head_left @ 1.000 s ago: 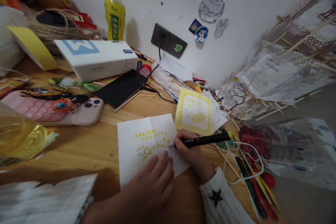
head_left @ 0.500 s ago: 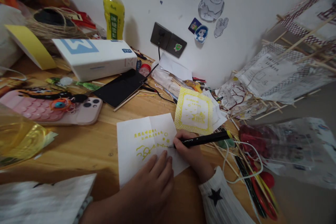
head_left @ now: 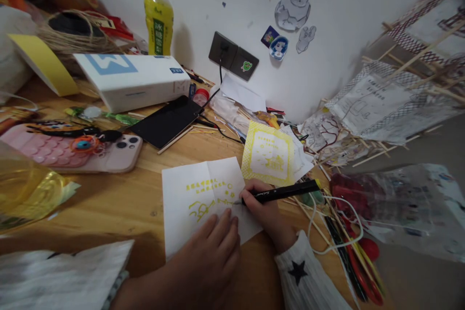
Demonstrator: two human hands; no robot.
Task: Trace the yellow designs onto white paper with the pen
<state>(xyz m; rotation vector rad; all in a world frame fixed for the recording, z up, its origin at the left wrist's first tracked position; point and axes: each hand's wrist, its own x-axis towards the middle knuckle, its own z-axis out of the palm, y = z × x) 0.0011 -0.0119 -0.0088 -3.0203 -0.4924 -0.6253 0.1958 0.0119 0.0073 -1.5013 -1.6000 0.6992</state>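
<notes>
White wall (head_left: pixel 345 24) is rising behind a cluttered wooden desk (head_left: pixel 123 208), where a white box (head_left: pixel 141 87), a bottle (head_left: pixel 159 24) and a pink phone (head_left: pixel 121 155) are crowding the left side. Directly in front of the person, a creased white sheet (head_left: pixel 179 208) is lying on the bare wood, its yellow lettering and line drawing (head_left: pixel 201 209) showing above the fingertips. A yellow-bordered sheet (head_left: pixel 271 155) is resting just beyond its far right corner.

The left hand (head_left: pixel 216 247) is spreading flat over the lower part of the white sheet — fingers nearly straight and close together, gripping nothing, apparently steadying it. The right hand (head_left: pixel 263 210) is pinching a black marker (head_left: pixel 286 191) near its tip, the barrel slanting up to the right. The tip is hovering at or touching the drawing's right end; contact is too small to tell.

Compared with a second ago, little is changing: both hands and the white sheet are keeping their places, while the marker's rear end is seemingly tipping up slightly. New strokes aren't showing clearly — that is suggesting slow, fine marking, with the lines advancing very little.
</notes>
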